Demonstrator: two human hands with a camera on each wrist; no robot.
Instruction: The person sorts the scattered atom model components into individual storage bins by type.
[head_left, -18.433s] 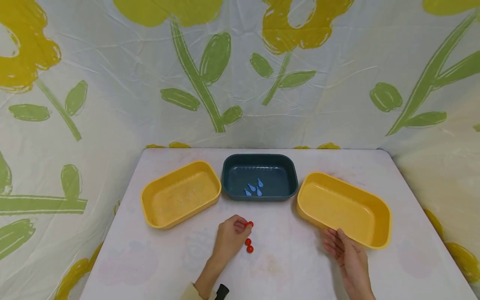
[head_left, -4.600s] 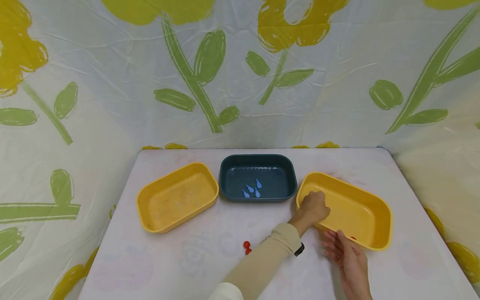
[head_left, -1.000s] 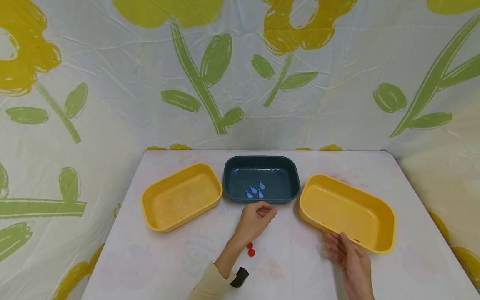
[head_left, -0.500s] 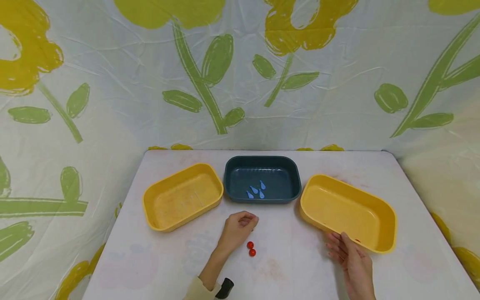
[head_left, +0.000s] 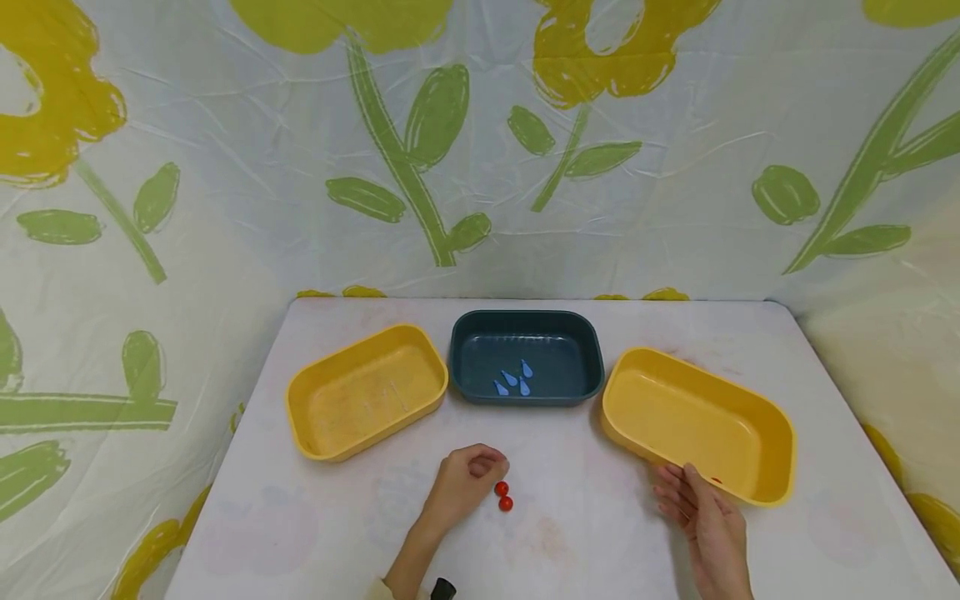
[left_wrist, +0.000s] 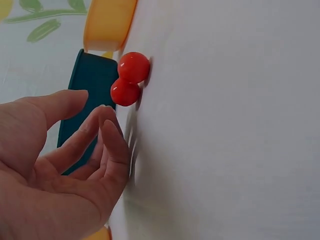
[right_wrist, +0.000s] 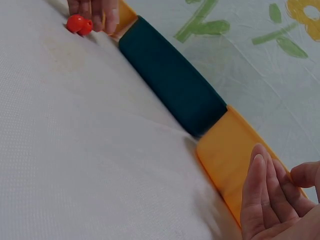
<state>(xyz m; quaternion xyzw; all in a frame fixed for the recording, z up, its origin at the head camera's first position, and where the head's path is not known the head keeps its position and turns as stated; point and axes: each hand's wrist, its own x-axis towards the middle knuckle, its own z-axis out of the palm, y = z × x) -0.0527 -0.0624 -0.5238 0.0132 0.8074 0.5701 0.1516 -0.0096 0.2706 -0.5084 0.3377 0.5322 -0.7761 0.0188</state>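
Two small red beads (head_left: 506, 503) lie side by side on the white table, one showing a hole in the right wrist view. My left hand (head_left: 461, 487) hovers beside them, thumb and fingertips apart with nothing between them in the left wrist view. At the right, my right hand (head_left: 712, 529) holds the near rim of a yellow bin (head_left: 780, 433), thumb at the rim and fingers (right_wrist: 257, 190) along the outer wall. A bit of red (head_left: 716, 480) shows inside that bin, just behind the near rim.
A dark teal bin (head_left: 577, 333) with several blue drop-shaped pieces (head_left: 509, 378) stands at the back centre. Left of it is another yellow bin (head_left: 315, 446), with thin clear strips (head_left: 392, 396) in it. A flower-printed cloth (head_left: 675, 192) hangs behind.
My left hand has come back and down from in front of the teal bin to the beads. Compared with 18.4 seconds ago, fewer beads lie on the table. The right hand stays put.
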